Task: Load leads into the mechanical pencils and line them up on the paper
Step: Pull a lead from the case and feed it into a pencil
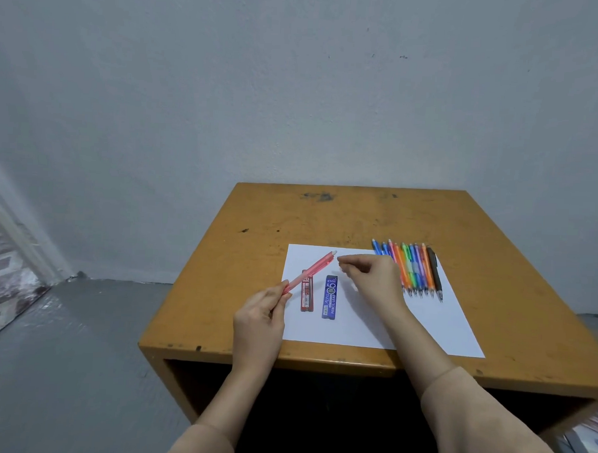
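- Sleeves (487, 423), beige, fill the bottom edge, and both forearms reach over the near edge of the table (325, 220).
- Left hand (261, 313) hovers at the paper's (354, 331) near-left side. Its thumb and fingers are curled round the lower end of a red pencil (311, 271).
- That pencil is held off the paper and slants up and to the right. Its pale top end is just beside the right hand's fingertips.
- Right hand (374, 281) is above the middle of the paper, with thumb and forefinger pressed into a pinch and the other fingers curled. Whether anything is between them is too small to tell.
- Two lead cases lie flat on the paper side by side, apart from each other: a red case (307, 295) partly behind the held pencil and a blue case (330, 298) to its right.
- A row of pencils (415, 269) in blue, orange, green, purple and black lies packed together at the paper's far-right part, tips toward the person and far ends past the paper's edge.
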The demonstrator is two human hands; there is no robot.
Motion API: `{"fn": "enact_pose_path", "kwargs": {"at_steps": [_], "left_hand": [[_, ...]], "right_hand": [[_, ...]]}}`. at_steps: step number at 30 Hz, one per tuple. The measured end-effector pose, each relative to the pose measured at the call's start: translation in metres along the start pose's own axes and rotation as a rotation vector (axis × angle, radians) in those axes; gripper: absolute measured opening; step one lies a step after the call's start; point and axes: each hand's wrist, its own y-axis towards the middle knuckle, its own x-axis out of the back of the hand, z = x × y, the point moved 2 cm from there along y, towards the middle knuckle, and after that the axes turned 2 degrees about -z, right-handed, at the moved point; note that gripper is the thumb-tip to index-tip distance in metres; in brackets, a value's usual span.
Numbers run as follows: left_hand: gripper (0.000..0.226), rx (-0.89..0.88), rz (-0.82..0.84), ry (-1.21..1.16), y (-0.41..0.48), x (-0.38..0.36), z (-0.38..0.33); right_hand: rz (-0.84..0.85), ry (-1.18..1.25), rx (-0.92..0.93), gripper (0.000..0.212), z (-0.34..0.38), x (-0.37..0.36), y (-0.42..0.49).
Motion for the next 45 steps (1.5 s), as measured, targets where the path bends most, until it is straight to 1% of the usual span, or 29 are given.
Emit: {"fn": "enact_pose_path", "kwargs": {"at_steps": [4,7,9,13,26,35,40,45], "left_hand": [[0.024,-0.015,0.001,0.009,0.001,0.000,0.000],[0.024,-0.020,0.001,0.020,0.001,0.000,0.000],[0.024,-0.019,0.004,0.018,0.001,0.000,0.000],[0.024,-0.014,0.017,0.029,0.001,-0.001,0.000],[0.024,-0.027,0.010,0.023,0.001,-0.001,0.002],[0.026,-0.037,0.020,0.037,0.001,-0.001,0.000],[0.025,-0.065,0.015,0.045,0.001,-0.001,0.001],[0.025,-0.075,0.015,0.044,0.002,-0.001,0.002]], "right_hand": [[0.024,0.450,-0.098,0.017,0.012,0.002,-0.011],[0.047,0.701,-0.184,0.017,0.023,0.005,-0.020],[0.047,0.796,-0.234,0.018,0.026,0.005,-0.023],[0.039,0.889,-0.276,0.018,0.029,0.006,-0.025],[0.039,0.939,-0.264,0.018,0.034,0.005,-0.029],[0.005,0.771,-0.122,0.018,0.036,0.007,-0.027],[-0.015,0.697,-0.123,0.022,0.033,0.004,-0.028],[-0.008,0.662,-0.129,0.019,0.031,0.001,-0.030]]}}
